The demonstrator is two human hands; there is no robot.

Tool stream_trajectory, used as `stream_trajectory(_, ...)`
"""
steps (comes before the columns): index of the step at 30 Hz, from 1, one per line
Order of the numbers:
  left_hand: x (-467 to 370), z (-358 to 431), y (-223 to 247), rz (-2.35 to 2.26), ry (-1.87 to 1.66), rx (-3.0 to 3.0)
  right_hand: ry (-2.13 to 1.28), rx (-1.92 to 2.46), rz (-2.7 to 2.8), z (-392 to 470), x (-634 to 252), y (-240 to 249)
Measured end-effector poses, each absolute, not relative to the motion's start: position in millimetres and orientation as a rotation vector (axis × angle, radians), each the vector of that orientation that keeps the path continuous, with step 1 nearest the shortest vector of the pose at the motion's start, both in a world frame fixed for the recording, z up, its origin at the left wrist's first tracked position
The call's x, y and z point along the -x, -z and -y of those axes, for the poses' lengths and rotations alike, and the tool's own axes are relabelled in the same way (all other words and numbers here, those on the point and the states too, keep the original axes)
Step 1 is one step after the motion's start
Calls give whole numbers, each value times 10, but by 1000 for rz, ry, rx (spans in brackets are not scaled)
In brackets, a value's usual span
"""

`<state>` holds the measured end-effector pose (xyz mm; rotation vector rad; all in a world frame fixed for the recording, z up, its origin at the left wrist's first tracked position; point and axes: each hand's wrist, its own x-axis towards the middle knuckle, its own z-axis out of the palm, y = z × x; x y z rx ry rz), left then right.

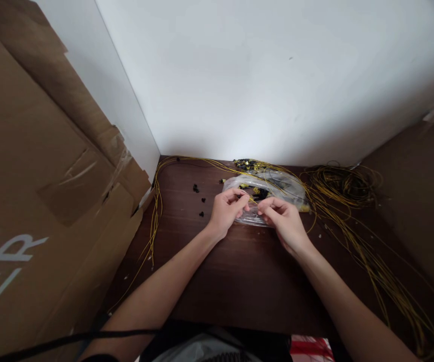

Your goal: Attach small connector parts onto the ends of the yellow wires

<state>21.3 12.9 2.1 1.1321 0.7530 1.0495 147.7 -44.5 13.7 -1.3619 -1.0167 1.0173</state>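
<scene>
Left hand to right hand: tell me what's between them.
In the head view, a thin yellow wire spans the gap between the left hand and right hand; the clear plastic bag shows behind.

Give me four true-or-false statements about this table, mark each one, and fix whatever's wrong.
1. The left hand and right hand pinch a thin yellow wire. True.
2. A coiled bundle of yellow and dark wires lies right of a crumpled clear plastic bag. True.
3. The small loose black pieces lie right of the bag. False: these pieces lie left of it.
4. The brown cardboard with white lettering stands on the right. False: the cardboard stands on the left.
</scene>
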Motion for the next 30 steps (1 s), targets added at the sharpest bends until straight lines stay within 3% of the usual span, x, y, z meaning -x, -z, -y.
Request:
stream_trajectory(23, -199, -136, -19, -754, -1025, -1176, -825, 1461, 1265, 432, -1518, -111)
stream_trajectory(30, -89, -152, -38, -956, -1134, -1819, -785, 1465, 1169, 414, -1598, -119)
